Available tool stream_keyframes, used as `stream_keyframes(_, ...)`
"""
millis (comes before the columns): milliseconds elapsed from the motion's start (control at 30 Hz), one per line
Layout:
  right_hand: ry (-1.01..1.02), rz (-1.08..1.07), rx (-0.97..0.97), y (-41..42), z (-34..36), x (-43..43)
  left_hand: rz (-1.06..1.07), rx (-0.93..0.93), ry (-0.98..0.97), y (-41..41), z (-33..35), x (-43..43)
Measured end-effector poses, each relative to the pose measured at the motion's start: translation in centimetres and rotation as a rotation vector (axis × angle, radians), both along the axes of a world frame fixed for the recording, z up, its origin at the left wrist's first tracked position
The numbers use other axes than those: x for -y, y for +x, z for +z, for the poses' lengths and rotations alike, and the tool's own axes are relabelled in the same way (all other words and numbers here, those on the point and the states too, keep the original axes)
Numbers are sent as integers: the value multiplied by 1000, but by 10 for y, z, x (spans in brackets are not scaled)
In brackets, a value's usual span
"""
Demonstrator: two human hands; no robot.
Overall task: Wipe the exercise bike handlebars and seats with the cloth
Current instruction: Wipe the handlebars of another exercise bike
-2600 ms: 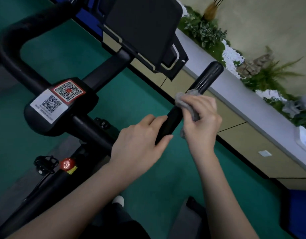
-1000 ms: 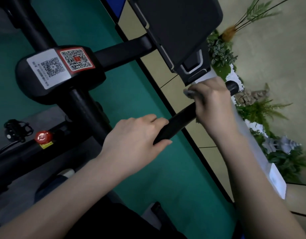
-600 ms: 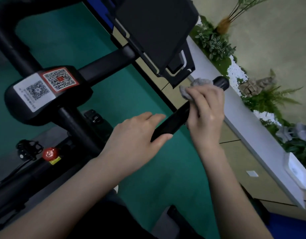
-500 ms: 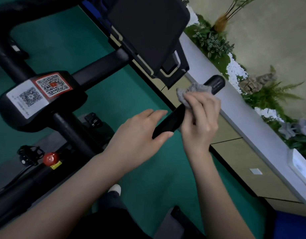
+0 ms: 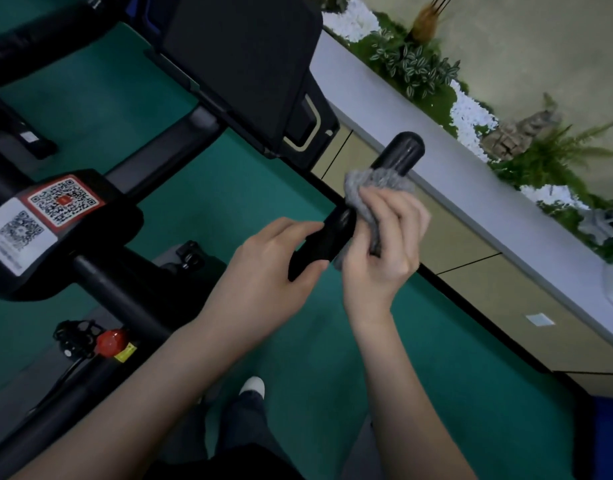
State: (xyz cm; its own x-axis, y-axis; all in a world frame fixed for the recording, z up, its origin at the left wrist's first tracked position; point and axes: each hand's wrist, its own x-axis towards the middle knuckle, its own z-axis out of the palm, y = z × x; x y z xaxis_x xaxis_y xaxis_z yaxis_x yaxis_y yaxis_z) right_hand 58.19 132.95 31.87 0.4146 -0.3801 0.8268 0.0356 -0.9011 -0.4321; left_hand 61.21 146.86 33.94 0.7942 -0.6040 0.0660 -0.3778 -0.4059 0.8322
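**Inspector:** State the position of the cloth.

**Assistant:** The grey cloth (image 5: 374,184) is wrapped round the right-hand handlebar (image 5: 400,153), just below its rounded free end. The tip of the bar stands bare above the cloth.

**Inspector:** What holds it?

**Assistant:** The right hand (image 5: 384,252). Its fingers are curled round the cloth and clamp it against the bar, and part of the cloth bunches out above the fingers.

**Inspector:** And the left hand?

**Assistant:** The left hand (image 5: 267,271) grips the same bar lower down, with fingers laid over the top and the thumb beneath. It is just beside the right hand, and a short stretch of bare black bar shows between them.

**Inspector:** Note the rest of the bike.

**Assistant:** A black screen (image 5: 242,64) is mounted above the centre post. At the left edge of the view, the stem housing carries a red QR label (image 5: 64,200) and a white QR label (image 5: 16,233) beside it. A red knob (image 5: 112,342) sits on the frame below them.

**Inspector:** Surroundings?

**Assistant:** There is green floor (image 5: 229,188) under the bike and a white ledge (image 5: 471,188) to the right, with plants (image 5: 412,64) behind it. One white shoe (image 5: 252,386) shows on the floor between the forearms.
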Motion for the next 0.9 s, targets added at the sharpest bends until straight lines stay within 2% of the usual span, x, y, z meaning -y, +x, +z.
stream_keyframes(133, 88, 8, -12, -10, -8, -11, 16, 10, -3, 0, 0, 1)
stream_keyframes(367, 327, -104, 204, 29, 27, 10, 14, 30, 14, -3, 1, 0)
stream_keyframes(600, 491, -126, 227, 13, 3, -13, 22, 49, 2, -3, 1, 1)
stream_keyframes(800, 891, -113, 418, 30, 30, 9, 23, 51, 19, -3, 1, 2)
stream_keyframes(900, 990, -81, 410, 37, 35, 18, 24, 58, 21, -2, 0, 1)
